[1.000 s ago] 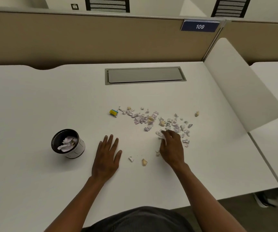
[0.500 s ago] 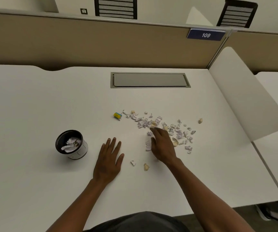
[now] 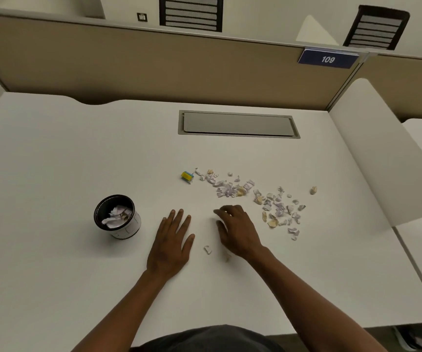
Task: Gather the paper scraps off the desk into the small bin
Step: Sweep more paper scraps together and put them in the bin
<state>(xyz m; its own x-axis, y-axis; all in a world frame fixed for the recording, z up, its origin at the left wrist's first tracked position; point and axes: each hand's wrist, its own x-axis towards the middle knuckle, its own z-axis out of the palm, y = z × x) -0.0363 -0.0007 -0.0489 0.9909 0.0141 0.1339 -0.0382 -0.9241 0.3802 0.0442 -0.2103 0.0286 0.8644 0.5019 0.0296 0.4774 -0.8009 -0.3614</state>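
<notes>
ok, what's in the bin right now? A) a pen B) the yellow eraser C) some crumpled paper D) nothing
C: the bin already holds some crumpled white paper; the yellow eraser lies on the desk by the scraps.

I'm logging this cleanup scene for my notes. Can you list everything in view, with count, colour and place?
bin: one, black inside, white outside, left of the hands, crumpled paper in it
paper scraps: many, pale purple, white and tan, strewn right of centre on the desk
loose scraps: two, whitish, between the hands
eraser: one, yellow and blue, left end of the scraps
desk: one, white
cable hatch: one, grey, far middle of the desk
number plate: one, blue, reads 109, on the tan partition
left hand: flat on the desk
right hand: fingers curled; grip contents unclear
</notes>
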